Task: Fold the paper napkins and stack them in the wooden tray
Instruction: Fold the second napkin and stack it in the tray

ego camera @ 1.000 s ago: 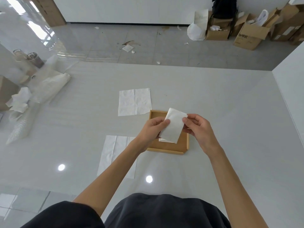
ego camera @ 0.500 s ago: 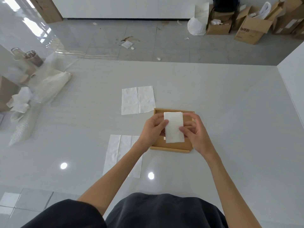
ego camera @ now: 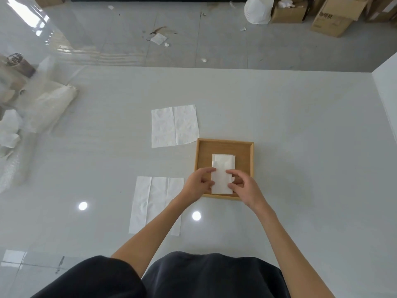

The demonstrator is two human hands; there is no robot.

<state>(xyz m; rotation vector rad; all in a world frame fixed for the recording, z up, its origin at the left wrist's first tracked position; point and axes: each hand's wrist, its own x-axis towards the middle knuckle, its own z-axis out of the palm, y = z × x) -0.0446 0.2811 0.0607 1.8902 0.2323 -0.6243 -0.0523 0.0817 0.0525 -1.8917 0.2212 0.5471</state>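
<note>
Folded napkin (ego camera: 222, 168): white soft paper, narrow rectangle, lying flat in the square wooden tray (ego camera: 225, 141), toward its near side. Left hand (ego camera: 196, 186) and right hand (ego camera: 247, 188): each grip pinches one long edge. Far open napkin (ego camera: 175, 125) and near open napkin (ego camera: 152, 201): creased, lying left of the tray on the glossy grey table (ego camera: 300, 136).

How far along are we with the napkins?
Done: one folded napkin lies in the wooden tray, possibly atop another. In hand: left hand and right hand pinch its near end. Left: the far napkin and near napkin lie unfolded on the table.
</note>
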